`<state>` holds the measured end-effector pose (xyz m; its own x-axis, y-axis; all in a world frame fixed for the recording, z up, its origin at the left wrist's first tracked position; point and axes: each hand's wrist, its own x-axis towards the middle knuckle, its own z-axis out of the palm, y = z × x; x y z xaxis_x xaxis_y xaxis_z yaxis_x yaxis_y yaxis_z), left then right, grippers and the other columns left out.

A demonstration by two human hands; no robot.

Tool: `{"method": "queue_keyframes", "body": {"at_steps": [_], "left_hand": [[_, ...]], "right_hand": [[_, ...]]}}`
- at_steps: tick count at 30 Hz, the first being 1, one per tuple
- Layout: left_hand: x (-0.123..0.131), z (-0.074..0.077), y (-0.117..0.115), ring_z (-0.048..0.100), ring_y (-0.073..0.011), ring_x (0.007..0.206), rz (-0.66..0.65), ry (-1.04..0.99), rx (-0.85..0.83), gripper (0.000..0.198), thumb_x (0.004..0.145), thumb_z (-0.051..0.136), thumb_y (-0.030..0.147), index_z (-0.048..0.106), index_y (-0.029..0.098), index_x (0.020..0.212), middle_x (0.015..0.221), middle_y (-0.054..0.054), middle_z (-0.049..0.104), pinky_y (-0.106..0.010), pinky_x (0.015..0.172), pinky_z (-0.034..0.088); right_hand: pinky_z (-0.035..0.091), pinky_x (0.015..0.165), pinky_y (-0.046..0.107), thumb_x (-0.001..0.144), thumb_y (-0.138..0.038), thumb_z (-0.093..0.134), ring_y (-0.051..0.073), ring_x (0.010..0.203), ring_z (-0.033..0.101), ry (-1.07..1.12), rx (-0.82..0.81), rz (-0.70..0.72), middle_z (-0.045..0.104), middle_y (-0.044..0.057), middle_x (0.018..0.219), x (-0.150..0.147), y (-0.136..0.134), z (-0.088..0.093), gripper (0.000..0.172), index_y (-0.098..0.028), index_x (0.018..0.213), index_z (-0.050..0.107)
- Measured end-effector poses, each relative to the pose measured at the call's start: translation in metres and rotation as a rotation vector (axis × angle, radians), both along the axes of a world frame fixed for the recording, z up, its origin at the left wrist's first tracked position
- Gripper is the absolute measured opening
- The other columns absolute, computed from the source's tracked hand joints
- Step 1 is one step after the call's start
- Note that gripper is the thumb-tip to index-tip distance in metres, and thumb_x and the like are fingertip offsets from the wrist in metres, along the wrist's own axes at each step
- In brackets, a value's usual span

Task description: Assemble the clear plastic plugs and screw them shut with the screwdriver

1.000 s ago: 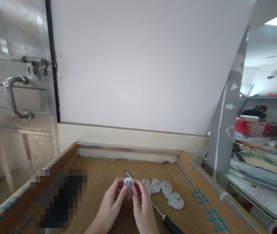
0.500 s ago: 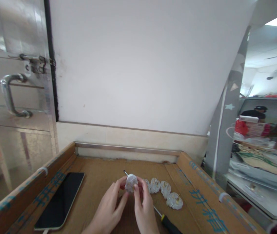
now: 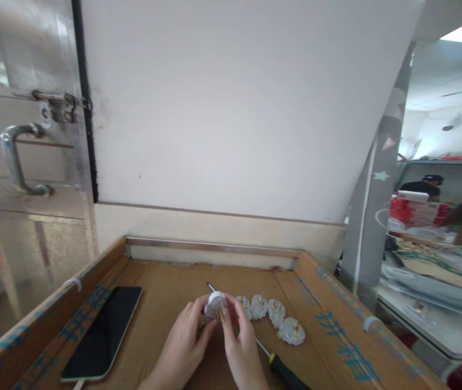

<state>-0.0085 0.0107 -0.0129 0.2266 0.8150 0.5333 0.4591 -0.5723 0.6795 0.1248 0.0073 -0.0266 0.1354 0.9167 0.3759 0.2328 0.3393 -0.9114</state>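
Note:
Both hands hold a clear and white electrical plug (image 3: 215, 304) above the cardboard, its brass pins pointing down toward me. My left hand (image 3: 188, 338) grips its left side. My right hand (image 3: 239, 338) grips the other side, with the thumb at the pins. Several similar clear plugs (image 3: 276, 311) with brass pins lie just right of my hands. Beside my right hand rests a screwdriver (image 3: 282, 371) with a black and yellow handle. A thin metal shaft with a dark tip (image 3: 210, 286) shows behind the held plug; its other end is hidden.
A phone (image 3: 103, 333) with a cable lies at the left on the cardboard (image 3: 166, 287). Raised cardboard-covered sides (image 3: 328, 314) frame the surface. A metal door (image 3: 27, 179) stands left. At the right are a cluttered table (image 3: 430, 309) and a person (image 3: 424, 187).
The plug has tilted in my hands, so its white rim and brass pins show more clearly. My fingers have shifted slightly around it. The other things lie as before.

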Motion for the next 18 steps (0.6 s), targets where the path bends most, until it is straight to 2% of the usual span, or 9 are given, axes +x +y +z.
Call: {"method": "queue_keyframes", "body": {"at_steps": [4,8,10,12,14,16,17,18], "left_hand": [[-0.001,-0.003,0.001,0.06,-0.023,0.093,0.039,0.03,0.024,0.025,0.086,0.047,0.025,0.054,0.023,0.11,0.102,-0.009,0.065,-0.038,0.083,0.049],[-0.002,-0.003,0.001,0.056,-0.0225,0.103,0.015,0.063,0.06,0.041,0.086,0.045,0.02,0.042,0.026,0.126,0.115,-0.009,0.061,-0.039,0.089,0.046],[-0.003,-0.002,0.001,0.056,-0.021,0.103,-0.017,0.08,0.071,0.047,0.085,0.043,0.015,0.039,0.028,0.13,0.116,-0.007,0.06,-0.037,0.089,0.047],[-0.003,-0.002,0.002,0.057,-0.0204,0.101,-0.024,0.067,0.077,0.044,0.084,0.041,0.013,0.044,0.028,0.125,0.111,-0.007,0.061,-0.035,0.087,0.047],[-0.004,-0.002,0.003,0.058,-0.0204,0.099,0.026,-0.013,0.069,0.035,0.085,0.042,0.017,0.048,0.026,0.118,0.108,-0.007,0.062,-0.034,0.086,0.048],[-0.005,-0.003,0.005,0.06,-0.0206,0.096,0.11,-0.116,0.051,0.03,0.086,0.043,0.023,0.046,0.022,0.116,0.106,-0.008,0.062,-0.034,0.084,0.049],[-0.005,-0.003,0.005,0.061,-0.0205,0.093,0.149,-0.159,0.04,0.03,0.087,0.043,0.025,0.045,0.021,0.117,0.104,-0.008,0.062,-0.034,0.082,0.049],[-0.005,-0.002,0.006,0.062,-0.0203,0.09,0.176,-0.19,0.031,0.031,0.087,0.044,0.028,0.044,0.021,0.117,0.102,-0.008,0.063,-0.033,0.08,0.05]], "right_hand": [[0.047,0.089,0.034,0.084,-0.05,0.045,0.022,0.102,0.058,-0.005,0.033,-0.013,0.062,0.01,0.11,0.001,-0.001,0.0,0.041,-0.019,0.11,0.055],[0.05,0.085,0.031,0.086,-0.044,0.045,0.02,0.098,0.06,-0.066,0.085,-0.067,0.063,0.009,0.107,0.001,0.0,0.0,0.036,-0.02,0.109,0.057],[0.051,0.081,0.028,0.087,-0.038,0.044,0.019,0.095,0.061,-0.126,0.149,-0.065,0.065,0.008,0.104,-0.002,0.0,0.004,0.031,-0.02,0.107,0.058],[0.052,0.08,0.028,0.088,-0.033,0.044,0.018,0.095,0.061,-0.2,0.244,-0.096,0.064,0.008,0.105,-0.005,-0.002,0.007,0.028,-0.02,0.109,0.057],[0.052,0.08,0.03,0.088,-0.03,0.043,0.02,0.1,0.059,-0.269,0.33,-0.195,0.06,0.009,0.113,-0.005,-0.008,0.005,0.031,-0.02,0.116,0.053],[0.053,0.077,0.035,0.089,-0.03,0.043,0.023,0.099,0.059,-0.32,0.4,-0.348,0.057,0.012,0.118,0.005,-0.02,-0.004,0.038,-0.022,0.126,0.044],[0.054,0.073,0.036,0.088,-0.031,0.044,0.025,0.095,0.061,-0.33,0.437,-0.431,0.057,0.014,0.116,0.015,-0.029,-0.01,0.043,-0.022,0.13,0.039],[0.055,0.067,0.036,0.089,-0.032,0.041,0.025,0.086,0.064,-0.353,0.459,-0.507,0.061,0.015,0.106,0.028,-0.038,-0.017,0.045,-0.022,0.133,0.036]]}}
